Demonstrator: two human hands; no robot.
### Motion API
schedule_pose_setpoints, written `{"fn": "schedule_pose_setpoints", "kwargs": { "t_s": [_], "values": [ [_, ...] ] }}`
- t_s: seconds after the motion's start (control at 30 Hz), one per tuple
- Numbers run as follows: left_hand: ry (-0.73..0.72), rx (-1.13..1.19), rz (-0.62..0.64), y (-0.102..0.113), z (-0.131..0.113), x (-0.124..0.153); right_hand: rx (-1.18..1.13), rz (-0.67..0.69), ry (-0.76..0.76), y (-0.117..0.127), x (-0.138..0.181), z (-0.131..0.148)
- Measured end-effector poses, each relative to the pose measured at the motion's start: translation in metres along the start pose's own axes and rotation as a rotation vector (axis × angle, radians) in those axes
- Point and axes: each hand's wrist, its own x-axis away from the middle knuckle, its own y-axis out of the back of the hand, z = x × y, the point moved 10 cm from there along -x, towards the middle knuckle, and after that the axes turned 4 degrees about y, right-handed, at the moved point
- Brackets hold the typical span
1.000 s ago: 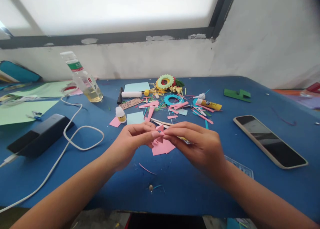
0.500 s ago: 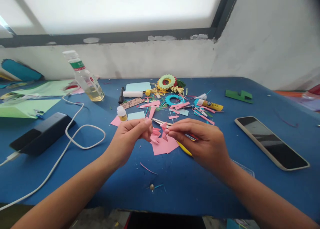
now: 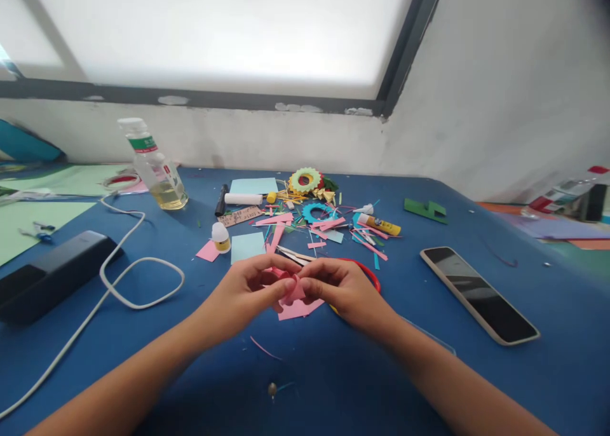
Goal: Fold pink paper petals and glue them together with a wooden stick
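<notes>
Between my fingertips is a small folded piece of pink paper (image 3: 296,291), above the middle of the blue table. My left hand (image 3: 252,286) pinches it from the left, with thumb and fingers closed. From the other side my right hand (image 3: 336,290) grips it as well, and the two hands' fingertips meet. Part of the folded paper is hidden by the fingers. Under the hands lies a flat pink sheet (image 3: 300,309). Scissors with a red and yellow handle (image 3: 369,274) lie just behind my right hand, partly covered by it.
Paper scraps (image 3: 328,223), paper rings (image 3: 305,180) and a glue tube (image 3: 380,225) lie behind the hands. A small white-capped bottle (image 3: 220,237) stands left of them. Further left are a tall bottle (image 3: 162,178), a white cable (image 3: 138,306) and a black device (image 3: 57,274). A phone (image 3: 479,293) lies right.
My hands have come together; the right hand has moved left to the left one, and both now hold pink paper. The view has tilted up and turned slightly right.
</notes>
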Motion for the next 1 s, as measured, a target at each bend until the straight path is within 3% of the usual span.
{"fn": "schedule_pose_setpoints", "kwargs": {
  "t_s": [0.1, 0.2, 0.3, 0.37, 0.5, 0.6, 0.83, 1.0],
  "values": [
    [0.012, -0.023, -0.018, 0.002, -0.001, -0.003, 0.108, 0.002, -0.008, 0.004, -0.001, -0.001],
    [-0.011, -0.116, -0.068, 0.009, -0.006, -0.004, 0.299, -0.113, 0.020, 0.031, -0.003, 0.007],
    [-0.012, -0.452, -0.117, 0.022, -0.012, -0.004, 0.561, -0.293, 0.049, 0.069, -0.003, 0.021],
    [0.002, -0.804, -0.149, 0.034, -0.014, -0.005, 0.726, -0.275, 0.025, 0.077, -0.005, 0.021],
    [0.039, -0.992, -0.320, 0.071, -0.017, -0.006, 0.990, -0.108, -0.036, 0.065, -0.013, 0.007],
    [0.095, -1.087, -0.346, 0.083, -0.008, -0.009, 1.127, 0.002, -0.056, 0.050, -0.018, -0.002],
    [-0.010, -1.144, -0.239, 0.066, 0.001, -0.014, 1.288, 0.160, -0.128, 0.036, -0.027, -0.015],
    [-0.127, -1.109, -0.090, 0.045, 0.005, -0.016, 1.263, 0.131, -0.113, 0.038, -0.026, -0.016]
  ]
}}
